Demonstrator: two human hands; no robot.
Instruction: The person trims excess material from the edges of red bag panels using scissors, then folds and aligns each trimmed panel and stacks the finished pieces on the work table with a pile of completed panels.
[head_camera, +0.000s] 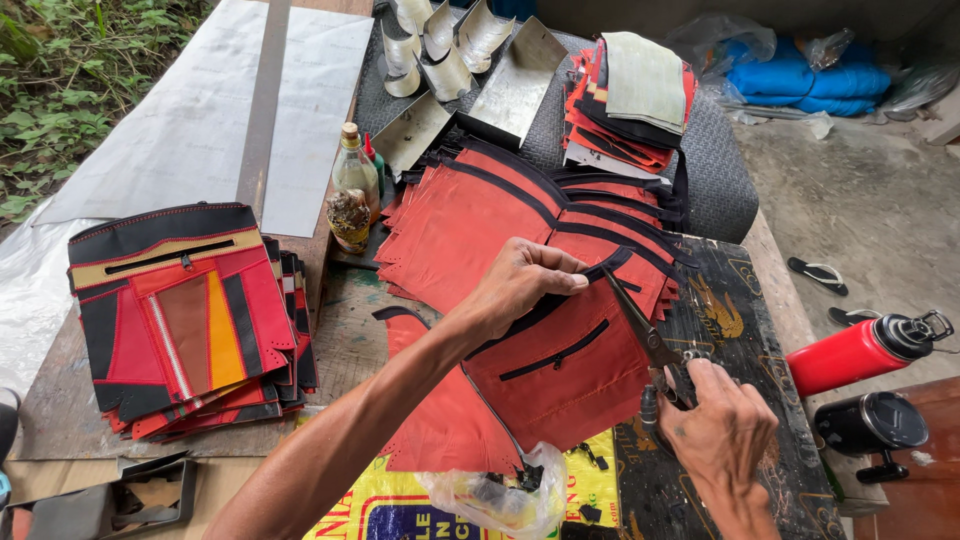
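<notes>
The left hand (520, 285) presses down on a red leather panel (570, 375) with a black zip pocket, thumb and fingers pinched together on its black top edge. The right hand (722, 435) is closed around the handles of a pair of scissors (640, 330), whose blades point up toward that same edge, just beside the left fingertips. The panel lies on the workbench (700, 480) near its front edge, partly over a second red piece.

Behind the panel, a fanned row of matching red pieces (500, 215) covers the bench centre. A stack of finished red, black and orange panels (185, 320) sits well to the left. A glass bottle with a cork (355, 175) stands between the stack and the fanned row. Bent metal templates (450, 50) lie at the far edge, beside another pile of cut pieces (630, 100).

A yellow printed sack (400, 505) lies under the front edge, with a crumpled clear plastic bag (500, 495) on it. A red flask (865, 350) and a black flask (870, 425) lie at the right.
</notes>
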